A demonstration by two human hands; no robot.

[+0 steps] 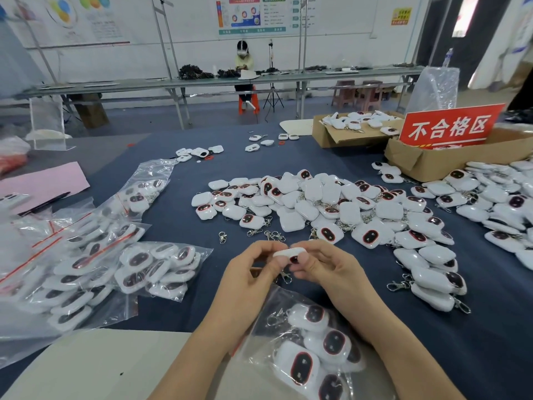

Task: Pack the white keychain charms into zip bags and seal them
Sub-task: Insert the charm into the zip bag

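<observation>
Left grip [248, 272] and right grip [326, 268] both pinch one white keychain charm [289, 251] between fingertips and thumbs, centre of frame, just above the tabletop [184, 223]. The charm is tilted, its dark oval face toward the camera and partly hidden by the right thumb. Its metal clasp [285, 277] hangs below, between the two grips.

An open zip bag [284, 298] lies lower centre, under the wrists, with several charms inside, dark ovals up. I cannot tell whether either grip also touches the bag.

A big pile of loose charms [331, 203] sits just behind the grips, mid frame, and a second pile [501, 203] lies at the right edge. A few bare clasps [255, 232] lie in front of the big pile.

Filled bags [155, 267] with red zip strips are stacked at left, overlapping.

A cardboard box [432, 164] at upper right carries a red sign [450, 127]; another box [340, 137] behind it holds more charms. A pink sheet [43, 183] lies at the left edge.
</observation>
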